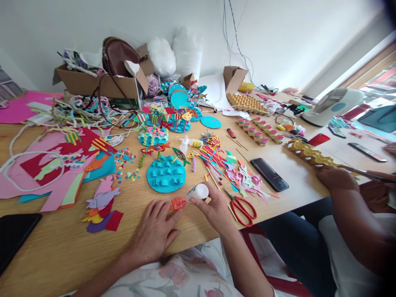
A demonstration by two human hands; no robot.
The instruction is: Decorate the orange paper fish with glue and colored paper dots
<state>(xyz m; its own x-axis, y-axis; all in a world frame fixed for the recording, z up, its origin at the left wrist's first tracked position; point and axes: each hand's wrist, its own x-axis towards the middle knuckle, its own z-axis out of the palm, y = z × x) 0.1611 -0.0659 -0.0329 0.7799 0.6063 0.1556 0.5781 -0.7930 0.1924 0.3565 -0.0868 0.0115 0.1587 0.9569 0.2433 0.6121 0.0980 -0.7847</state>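
My right hand [213,206] is wrapped round a white glue bottle [199,192], tipped with its base up toward the camera. The bottle's lower end is beside a small orange-red fish cutout [178,203] on the wooden table. On the fish's left, my left hand [159,231] rests flat on the table, fingers spread, fingertips near the fish's edge. Behind the hands sits a blue paper disc [166,187] with raised loops. Red-handled scissors [243,211] rest to the right of my right hand.
Stacked fish cutouts [102,202] lie left, near pink sheets [15,175]. Paper strips [213,159], scraps [247,181] and a black phone [269,174] are at right. Beyond them a person's hand [337,179] is by a yellow egg carton [309,153]. A dark device [15,237] lies far left.
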